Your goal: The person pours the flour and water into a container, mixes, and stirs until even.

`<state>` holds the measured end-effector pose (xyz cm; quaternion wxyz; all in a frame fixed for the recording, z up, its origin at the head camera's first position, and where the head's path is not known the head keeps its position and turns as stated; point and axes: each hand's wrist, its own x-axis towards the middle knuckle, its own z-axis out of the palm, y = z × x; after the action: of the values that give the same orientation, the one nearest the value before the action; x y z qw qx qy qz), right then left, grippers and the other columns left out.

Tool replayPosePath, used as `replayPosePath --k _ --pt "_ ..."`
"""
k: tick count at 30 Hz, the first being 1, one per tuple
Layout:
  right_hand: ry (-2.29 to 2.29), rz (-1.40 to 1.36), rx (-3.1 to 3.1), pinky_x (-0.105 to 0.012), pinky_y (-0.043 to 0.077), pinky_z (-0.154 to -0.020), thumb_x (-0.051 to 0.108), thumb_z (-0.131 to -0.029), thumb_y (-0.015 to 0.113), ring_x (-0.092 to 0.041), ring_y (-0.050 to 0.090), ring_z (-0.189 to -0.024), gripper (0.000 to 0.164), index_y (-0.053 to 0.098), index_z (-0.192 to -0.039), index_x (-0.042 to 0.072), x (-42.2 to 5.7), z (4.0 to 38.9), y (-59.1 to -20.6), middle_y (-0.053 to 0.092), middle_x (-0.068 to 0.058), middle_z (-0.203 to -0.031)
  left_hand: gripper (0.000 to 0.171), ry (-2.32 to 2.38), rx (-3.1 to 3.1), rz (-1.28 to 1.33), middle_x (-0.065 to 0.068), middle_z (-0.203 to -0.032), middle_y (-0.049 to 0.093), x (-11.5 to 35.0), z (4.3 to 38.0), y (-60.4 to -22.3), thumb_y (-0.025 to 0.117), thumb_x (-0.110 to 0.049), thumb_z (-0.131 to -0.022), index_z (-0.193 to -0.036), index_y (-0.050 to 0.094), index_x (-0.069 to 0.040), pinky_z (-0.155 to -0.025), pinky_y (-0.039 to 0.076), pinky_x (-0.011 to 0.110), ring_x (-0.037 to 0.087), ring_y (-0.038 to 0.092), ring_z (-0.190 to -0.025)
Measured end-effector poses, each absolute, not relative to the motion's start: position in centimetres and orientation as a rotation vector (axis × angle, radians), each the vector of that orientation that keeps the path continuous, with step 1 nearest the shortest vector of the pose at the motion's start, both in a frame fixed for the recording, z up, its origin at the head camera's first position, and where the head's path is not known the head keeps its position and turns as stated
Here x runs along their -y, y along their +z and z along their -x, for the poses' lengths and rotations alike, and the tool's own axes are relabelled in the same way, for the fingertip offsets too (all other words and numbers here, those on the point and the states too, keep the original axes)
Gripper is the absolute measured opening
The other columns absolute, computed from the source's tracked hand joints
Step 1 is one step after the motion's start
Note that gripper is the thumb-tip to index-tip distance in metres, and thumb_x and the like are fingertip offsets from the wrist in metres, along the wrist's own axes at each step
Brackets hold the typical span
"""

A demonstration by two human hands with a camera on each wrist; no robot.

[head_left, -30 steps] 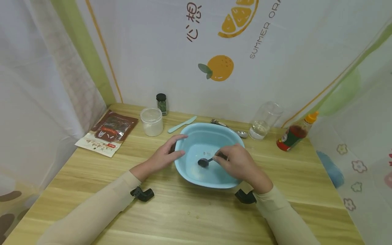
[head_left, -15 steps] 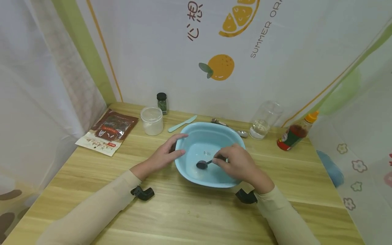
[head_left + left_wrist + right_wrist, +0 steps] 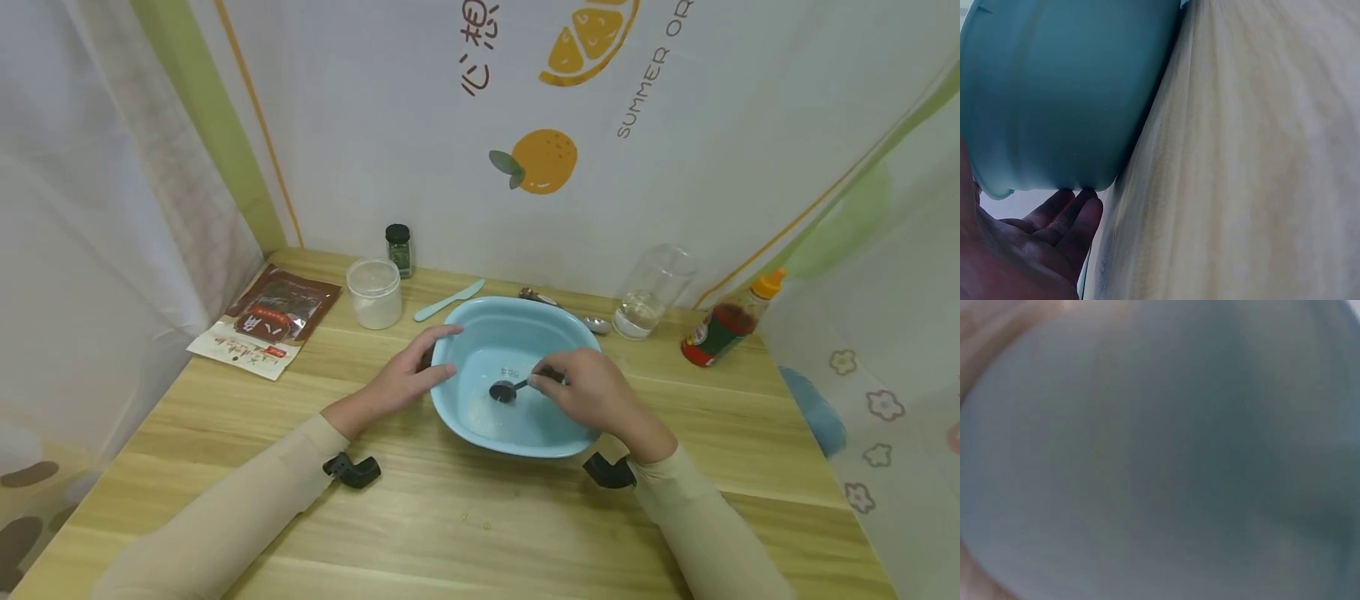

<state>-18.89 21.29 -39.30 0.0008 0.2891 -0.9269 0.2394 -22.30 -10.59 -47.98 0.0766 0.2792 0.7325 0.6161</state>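
In the head view, a light blue plastic basin (image 3: 483,350) stands on the wooden table. My left hand (image 3: 397,379) holds its left side, thumb at the rim. The left wrist view shows the fingers (image 3: 1088,215) of that hand against the basin's outer wall (image 3: 1072,87). Inside the basin is a small black measuring spoon (image 3: 502,392), its round bowl low near the bottom. My right hand (image 3: 596,392) pinches its handle between thumb and fingers, which hide the handle's end. Blurred pale blue basin wall (image 3: 1147,456) fills the right wrist view.
Behind the basin lie a pale green spreader (image 3: 450,300) and a metal spoon (image 3: 596,325). A lidded white jar (image 3: 375,296), a spice bottle (image 3: 400,254) and a brown packet (image 3: 266,321) are at left. At right stand a clear jar (image 3: 637,317) and a red sauce bottle (image 3: 723,329).
The spoon in my right hand dipped slightly left and nearer, then moved back right and away. The whitish patch on the basin's bottom looks fainter. My left hand keeps its hold.
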Motion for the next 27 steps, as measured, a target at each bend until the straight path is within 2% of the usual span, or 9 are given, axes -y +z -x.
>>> replayPosePath --k 4,9,12,17,22,27 --pt "0.793 -0.969 2.952 -0.030 0.052 -0.065 0.017 -0.104 0.081 -0.006 0.061 -0.075 0.009 0.085 -0.096 0.016 -21.8 19.1 -38.6 0.078 0.012 -0.087 0.061 1.847 -2.193 -0.845 0.028 -0.168 0.041 10.5 22.4 -47.8 0.062 -0.011 -0.110 -0.167 0.041 -0.007 -0.099 0.066 0.046 0.050 0.059 -0.139" --pt "0.776 -1.147 2.966 -0.029 0.054 -0.067 0.023 -0.106 0.078 -0.003 0.064 -0.077 0.011 0.086 -0.102 0.015 -20.2 19.7 -37.9 0.079 0.012 -0.092 0.061 1.852 -2.196 -0.849 0.028 -0.169 0.040 10.5 22.3 -47.8 0.062 -0.012 -0.110 -0.167 0.041 -0.007 -0.101 0.065 0.047 0.050 0.059 -0.139" --pt "0.710 -1.031 2.988 -0.029 0.054 -0.066 0.026 -0.108 0.075 -0.003 0.063 -0.074 0.017 0.086 -0.105 0.014 -19.6 20.6 -38.1 0.078 0.011 -0.090 0.061 1.850 -2.201 -0.844 0.029 -0.168 0.041 10.4 22.3 -47.9 0.062 -0.011 -0.110 -0.167 0.041 -0.008 -0.099 0.066 0.047 0.051 0.060 -0.137" --pt "0.643 -0.813 3.042 -0.030 0.052 -0.062 0.022 -0.107 0.077 -0.008 0.060 -0.069 0.015 0.086 -0.102 0.011 -20.3 21.7 -37.8 0.077 0.007 -0.084 0.062 1.855 -2.188 -0.856 0.032 -0.166 0.041 10.2 22.3 -47.9 0.063 -0.011 -0.110 -0.168 0.040 -0.008 -0.096 0.067 0.047 0.052 0.060 -0.137" --pt "0.619 -0.838 3.046 -0.030 0.051 -0.061 0.023 -0.106 0.077 -0.009 0.060 -0.065 0.017 0.086 -0.102 0.009 -20.8 22.2 -37.0 0.075 0.007 -0.080 0.062 1.845 -2.203 -0.844 0.029 -0.167 0.041 10.2 22.3 -47.7 0.063 -0.013 -0.110 -0.168 0.041 -0.009 -0.099 0.066 0.048 0.051 0.060 -0.137" --pt "0.585 -0.876 3.059 -0.031 0.051 -0.060 0.025 -0.108 0.075 -0.009 0.060 -0.066 0.019 0.087 -0.106 0.010 -19.9 23.2 -36.6 0.078 0.006 -0.084 0.063 1.849 -2.201 -0.834 0.032 -0.164 0.043 10.3 22.2 -47.8 0.063 -0.012 -0.110 -0.168 0.040 -0.008 -0.098 0.066 0.048 0.051 0.060 -0.137"
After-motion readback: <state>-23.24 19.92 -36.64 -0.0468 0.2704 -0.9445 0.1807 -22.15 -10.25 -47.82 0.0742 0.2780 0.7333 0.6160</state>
